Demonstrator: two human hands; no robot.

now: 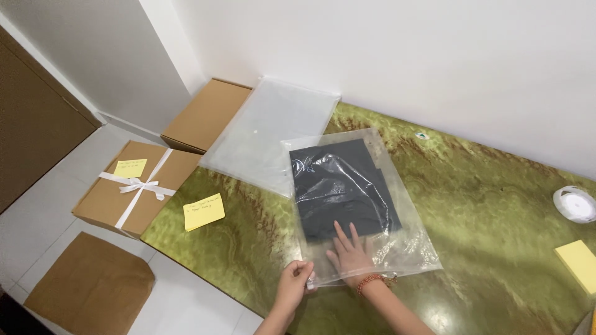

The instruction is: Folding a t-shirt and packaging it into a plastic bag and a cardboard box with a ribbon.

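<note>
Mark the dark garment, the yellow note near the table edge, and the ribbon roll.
dark garment [338, 186], head view, middle of fabric
yellow note [203, 211], head view, centre
ribbon roll [575, 204], head view, top face

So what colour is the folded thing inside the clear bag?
The folded garment inside the clear plastic bag is black, or very dark grey, seen in the head view.

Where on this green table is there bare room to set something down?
The widest bare patch of the green table lies between the clear bag with the dark garment, the ribbon roll and the yellow note pad. Another lies around the loose yellow note. The stacked bags and both hands crowd the middle.
</note>
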